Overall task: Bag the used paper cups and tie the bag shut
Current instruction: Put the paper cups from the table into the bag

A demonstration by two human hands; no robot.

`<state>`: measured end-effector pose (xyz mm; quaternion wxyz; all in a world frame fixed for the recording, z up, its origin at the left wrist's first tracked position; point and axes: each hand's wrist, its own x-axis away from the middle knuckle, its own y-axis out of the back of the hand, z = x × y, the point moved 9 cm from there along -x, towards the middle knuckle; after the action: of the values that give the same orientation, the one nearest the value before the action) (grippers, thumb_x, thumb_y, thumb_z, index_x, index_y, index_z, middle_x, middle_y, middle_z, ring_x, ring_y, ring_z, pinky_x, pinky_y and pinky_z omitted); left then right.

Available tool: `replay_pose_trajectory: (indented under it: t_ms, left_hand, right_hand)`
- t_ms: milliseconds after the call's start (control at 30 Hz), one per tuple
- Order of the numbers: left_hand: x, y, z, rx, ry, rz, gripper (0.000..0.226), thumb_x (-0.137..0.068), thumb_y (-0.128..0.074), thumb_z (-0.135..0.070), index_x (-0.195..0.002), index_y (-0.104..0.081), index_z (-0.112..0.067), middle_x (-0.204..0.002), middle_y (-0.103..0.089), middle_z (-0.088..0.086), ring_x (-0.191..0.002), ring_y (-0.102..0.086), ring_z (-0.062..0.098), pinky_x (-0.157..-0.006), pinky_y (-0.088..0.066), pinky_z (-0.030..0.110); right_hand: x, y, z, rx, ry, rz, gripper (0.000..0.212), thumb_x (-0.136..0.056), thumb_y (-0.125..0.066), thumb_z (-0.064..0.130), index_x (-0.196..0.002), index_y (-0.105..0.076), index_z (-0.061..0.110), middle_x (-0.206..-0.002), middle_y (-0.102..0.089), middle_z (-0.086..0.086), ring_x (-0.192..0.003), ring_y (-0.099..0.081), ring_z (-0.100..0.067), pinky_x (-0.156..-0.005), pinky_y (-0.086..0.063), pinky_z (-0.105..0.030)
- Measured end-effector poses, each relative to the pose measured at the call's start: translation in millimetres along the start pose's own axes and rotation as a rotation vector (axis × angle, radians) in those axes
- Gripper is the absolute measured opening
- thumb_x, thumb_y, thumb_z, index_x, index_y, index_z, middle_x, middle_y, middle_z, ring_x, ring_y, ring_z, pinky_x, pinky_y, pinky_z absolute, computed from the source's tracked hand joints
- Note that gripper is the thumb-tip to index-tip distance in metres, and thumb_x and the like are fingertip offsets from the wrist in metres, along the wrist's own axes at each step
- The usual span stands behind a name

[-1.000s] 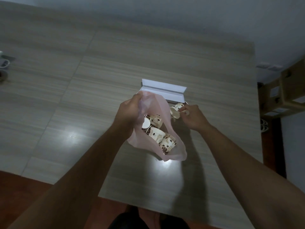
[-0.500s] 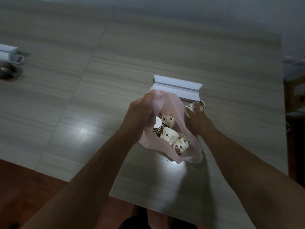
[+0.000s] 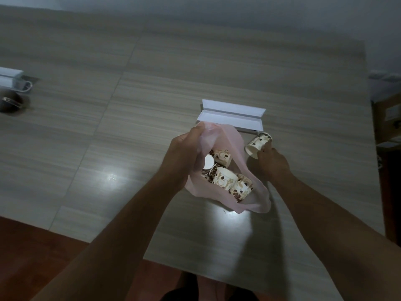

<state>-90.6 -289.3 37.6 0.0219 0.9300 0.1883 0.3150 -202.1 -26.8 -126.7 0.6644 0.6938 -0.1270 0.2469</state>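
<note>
A thin pink plastic bag (image 3: 253,196) lies on the table with its mouth held up and open. My left hand (image 3: 184,157) grips the bag's rim at the left side of the mouth. Inside the bag lie several paper cups (image 3: 225,177) printed with brown coffee beans. One more such cup (image 3: 258,144) lies on its side on the table just right of the bag. My right hand (image 3: 271,161) has its fingers closed on that cup's near end.
An open white box (image 3: 232,115) sits on the wooden table (image 3: 108,131) just behind the bag. At the far left edge are a white device (image 3: 10,80) and a dark round object (image 3: 9,102). A cardboard box (image 3: 388,118) stands off the table's right side.
My right hand has kept hold of the loose cup beside the bag while the head camera shifted, moving everything rightward in view. The left hand still holds the bag open.
</note>
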Motion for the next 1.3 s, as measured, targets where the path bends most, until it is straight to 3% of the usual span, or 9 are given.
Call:
replay_pose_trajectory:
  t_ms: [200,333,433,600,833,933,1067,1200,1300]
  left_hand:
    - [-1,3,4,0.03,-0.014,0.037,0.071,-0.089,-0.063,-0.069,-0.104,-0.083,-0.003,-0.1,-0.079,0.034,-0.077,-0.07,0.027,-0.076,-0.049,0.043]
    - [-6,4,6,0.053,-0.007,0.027,0.071,-0.086,-0.065,-0.07,-0.101,-0.084,-0.003,-0.088,-0.077,0.029,-0.078,-0.068,0.028,-0.075,-0.047,0.042]
    - [-10,5,10,0.036,0.008,0.02,0.064,-0.089,-0.065,-0.067,-0.098,-0.085,-0.007,-0.074,-0.072,0.009,-0.066,-0.064,0.022,-0.07,-0.046,0.037]
    - [-11,9,12,0.022,-0.002,0.006,0.062,-0.09,-0.062,-0.065,-0.098,-0.085,-0.008,-0.093,-0.082,0.023,-0.078,-0.071,0.027,-0.078,-0.052,0.044]
    - [-10,11,10,0.032,0.005,0.003,0.051,-0.09,-0.063,-0.063,-0.089,-0.085,-0.017,-0.092,-0.082,0.022,-0.079,-0.071,0.025,-0.08,-0.051,0.043]
    - [-10,13,10,0.025,-0.002,0.008,0.059,-0.097,-0.063,-0.061,-0.097,-0.083,-0.004,-0.077,-0.073,0.016,-0.074,-0.064,0.025,-0.074,-0.046,0.041]
    - [-6,13,6,0.038,-0.019,0.037,0.072,-0.091,-0.063,-0.065,-0.111,-0.08,0.002,-0.105,-0.077,0.038,-0.083,-0.072,0.031,-0.078,-0.053,0.046]
    - [0,11,0,0.068,-0.008,0.001,0.047,-0.094,-0.068,-0.063,-0.099,-0.087,-0.021,-0.105,-0.086,0.017,-0.105,-0.083,0.031,-0.105,-0.062,0.052]
    - [5,8,-7,0.054,-0.05,-0.001,0.042,-0.109,-0.062,-0.051,-0.09,-0.084,-0.021,-0.103,-0.085,0.018,-0.094,-0.077,0.022,-0.092,-0.062,0.038]
  right_hand:
    - [20,19,18,-0.052,0.078,-0.109,0.045,-0.104,-0.05,0.042,-0.135,-0.058,0.01,-0.14,-0.053,-0.016,-0.121,-0.063,-0.038,-0.092,-0.053,-0.051]
    - [15,25,27,-0.018,0.162,-0.151,0.079,-0.097,-0.054,0.058,-0.162,-0.024,0.025,-0.177,-0.01,-0.004,-0.145,-0.043,-0.034,-0.103,-0.049,-0.058]
    - [3,13,36,0.098,0.228,-0.029,0.091,-0.101,-0.051,0.059,-0.172,-0.001,0.03,-0.182,0.014,0.004,-0.155,-0.032,-0.034,-0.112,-0.044,-0.059]
    - [-19,15,48,0.098,0.224,-0.057,0.096,-0.086,-0.08,0.037,-0.164,-0.026,0.025,-0.166,-0.025,-0.008,-0.152,-0.036,-0.036,-0.112,-0.047,-0.061]
    - [-19,7,34,0.063,0.112,-0.074,0.067,-0.092,-0.074,0.036,-0.147,-0.042,0.015,-0.15,-0.045,-0.014,-0.138,-0.052,-0.036,-0.105,-0.049,-0.056]
    - [-10,20,11,-0.298,-0.028,-0.142,0.083,-0.088,-0.078,0.055,-0.148,-0.041,0.011,-0.142,-0.054,-0.015,-0.126,-0.063,-0.039,-0.098,-0.055,-0.052]
    - [40,62,-22,-0.95,-0.227,-0.267,0.078,-0.086,-0.083,0.056,-0.138,-0.05,0.008,-0.134,-0.069,-0.009,-0.114,-0.069,-0.029,-0.084,-0.05,-0.035]
    - [102,86,-3,-1.295,-0.134,-0.258,0.079,-0.071,-0.081,0.068,-0.128,-0.057,0.019,-0.116,-0.077,0.0,-0.099,-0.079,-0.024,-0.088,-0.066,-0.056]
    - [138,77,48,-1.353,0.035,-0.077,0.066,-0.079,-0.09,0.053,-0.129,-0.061,0.021,-0.112,-0.08,-0.003,-0.096,-0.081,-0.018,-0.084,-0.068,-0.05]
